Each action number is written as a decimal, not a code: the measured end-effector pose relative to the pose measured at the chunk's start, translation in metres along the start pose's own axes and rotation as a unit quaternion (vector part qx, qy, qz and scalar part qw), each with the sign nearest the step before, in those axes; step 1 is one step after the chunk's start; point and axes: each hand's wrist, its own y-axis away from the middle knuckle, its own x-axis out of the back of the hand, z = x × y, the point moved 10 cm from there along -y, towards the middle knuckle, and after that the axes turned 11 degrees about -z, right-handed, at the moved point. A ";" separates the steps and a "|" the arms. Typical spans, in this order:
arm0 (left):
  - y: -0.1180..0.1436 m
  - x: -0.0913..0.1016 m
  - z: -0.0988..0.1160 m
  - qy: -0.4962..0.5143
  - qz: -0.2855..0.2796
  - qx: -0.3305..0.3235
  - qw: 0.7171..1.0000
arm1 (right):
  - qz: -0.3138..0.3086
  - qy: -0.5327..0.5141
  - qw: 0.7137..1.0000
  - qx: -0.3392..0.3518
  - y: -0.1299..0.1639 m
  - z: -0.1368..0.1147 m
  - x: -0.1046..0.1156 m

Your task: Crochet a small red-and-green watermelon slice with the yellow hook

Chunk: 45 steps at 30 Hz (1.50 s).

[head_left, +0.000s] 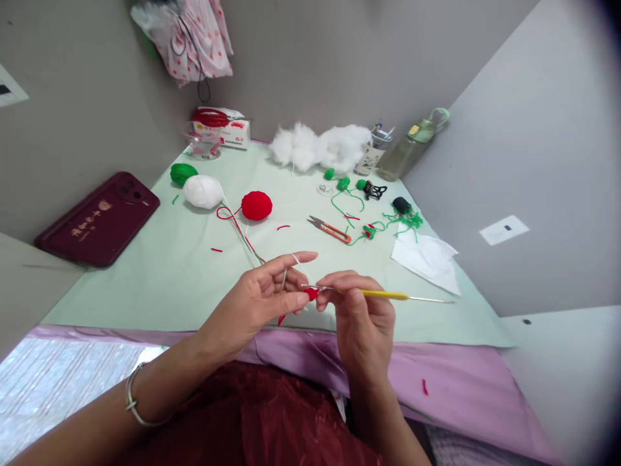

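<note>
Between thumb and fingers, my left hand pinches a small red crochet piece. White yarn runs over its raised index finger. My right hand grips a crochet hook with a yellow handle, its metal tip at the red piece. The hook's other thin end points right. Beyond my hands lie a red yarn ball, a white yarn ball and a green yarn ball. Red and white strands trail from the balls towards my left hand. My fingers hide part of the red piece.
Orange-handled thread snips lie mid-table. White stuffing, a pen cup and a green bottle stand at the back. Small green crochet pieces and white paper are right; a dark red phone is left.
</note>
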 end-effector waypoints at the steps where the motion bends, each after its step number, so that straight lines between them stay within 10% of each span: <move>1: 0.000 0.000 0.000 0.003 0.001 -0.003 1.000 | 0.005 -0.011 1.000 -0.002 -0.001 0.001 0.000; 11: 0.002 -0.001 0.003 0.015 -0.002 -0.023 1.000 | -0.006 -0.055 0.998 0.001 -0.004 -0.001 0.000; 31: 0.006 0.007 0.007 -0.042 0.067 -0.042 0.996 | -0.067 0.311 0.934 0.161 0.021 -0.040 -0.020; 45: 0.009 0.007 0.008 -0.051 0.067 -0.041 0.996 | 0.012 0.082 0.995 0.058 0.010 -0.019 0.001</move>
